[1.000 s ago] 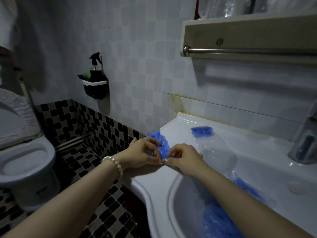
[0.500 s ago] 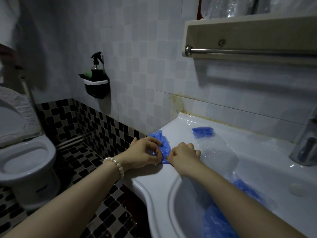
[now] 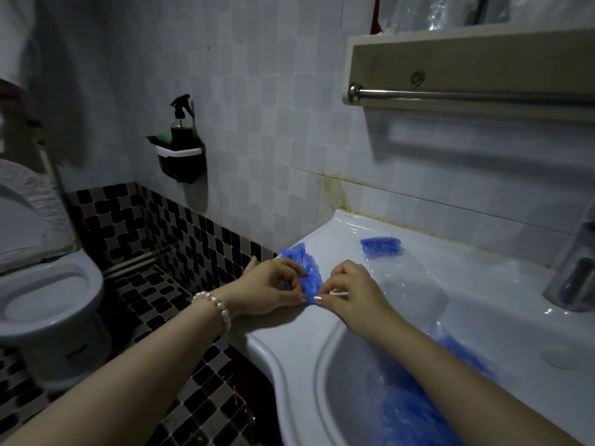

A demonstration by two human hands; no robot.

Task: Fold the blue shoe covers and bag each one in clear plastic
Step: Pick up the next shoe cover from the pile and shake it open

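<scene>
A crumpled blue shoe cover [image 3: 307,268] lies on the left ledge of the white sink [image 3: 289,342]. My left hand [image 3: 273,286] pinches its near left edge, and my right hand [image 3: 349,292] pinches its near right edge, thumbs almost touching. A folded blue shoe cover [image 3: 381,247] rests inside clear plastic [image 3: 405,281] farther back on the ledge. More blue shoe covers [image 3: 415,413] sit in clear plastic in the basin, partly hidden by my right forearm.
A toilet [image 3: 42,284] stands at the left over a black-and-white tiled floor. A black wall holder with a spray bottle [image 3: 182,149] hangs on the wall. A towel rail [image 3: 467,96] and shelf are above the sink; a faucet [image 3: 576,268] is at the right.
My right hand has opened slightly from a tight fist and both hands shifted a little along the shoe cover's near edge. The shoe cover stays on the ledge.
</scene>
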